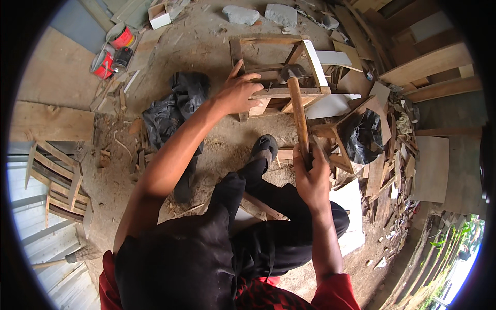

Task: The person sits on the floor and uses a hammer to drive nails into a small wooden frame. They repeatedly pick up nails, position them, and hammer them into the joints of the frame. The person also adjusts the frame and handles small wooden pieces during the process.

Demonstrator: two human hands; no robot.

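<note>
In front of me stands a small wooden stool-like frame (279,93) with an open top and a white strip along its right rail. My left hand (235,95) is at its near left corner, thumb and index finger closed about the end of the near rail, other fingers spread. A thin dark nail (268,86) seems to stand beside my fingertips. My right hand (313,173) is closed round the lower wooden handle of a hammer (298,111). The hammer's metal head overlaps the frame's opening; whether it touches the wood I cannot tell.
Black plastic sheeting (178,106) lies left of the frame. Scrap wood (385,170) and another black bag (364,137) pile up at right. Red paint cans (102,64) stand far left, a slatted wooden piece (59,181) below. Grey stone blocks (281,15) lie at the back.
</note>
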